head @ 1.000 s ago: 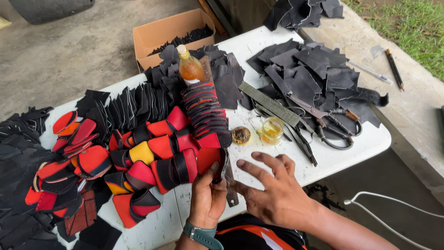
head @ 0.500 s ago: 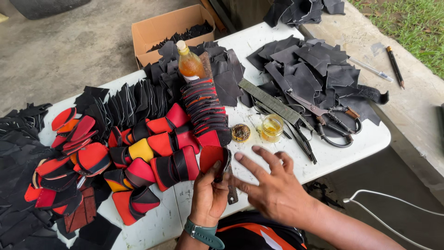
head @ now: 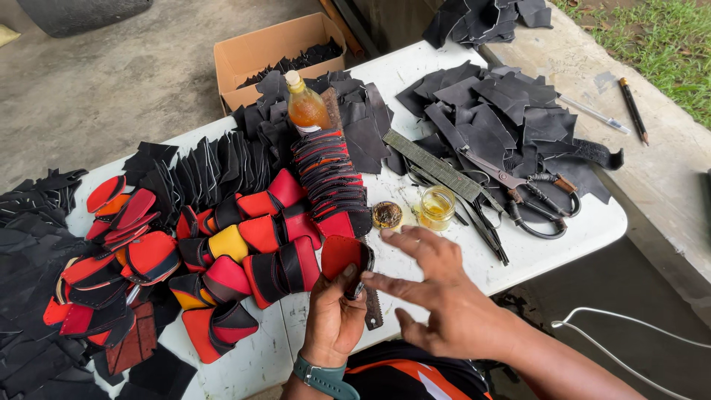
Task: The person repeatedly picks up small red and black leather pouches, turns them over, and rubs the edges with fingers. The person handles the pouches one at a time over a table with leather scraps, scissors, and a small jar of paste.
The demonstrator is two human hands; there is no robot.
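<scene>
- Red, black and yellow folded pieces [head: 222, 259]: laid in overlapping rows across the left of the white table [head: 592, 222].
- Left hand [head: 335, 318]: fingers closed around a red-and-black piece [head: 342, 255], held at the table's near edge; a dark toothed strip [head: 372, 305] sits just beside it.
- Amber bottle [head: 306, 107]: upright, behind the pieces.
- Right hand [head: 444, 292]: open, fingers spread, holding nothing, hovering beside the held piece.
- Small glass jar [head: 435, 207], scissors [head: 518, 192]: further right.

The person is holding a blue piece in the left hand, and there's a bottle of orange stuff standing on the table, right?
Not quite: the piece in the left hand is red with a black edge, not blue, as the head view shows. The bottle of orange liquid does stand on the table.
</scene>
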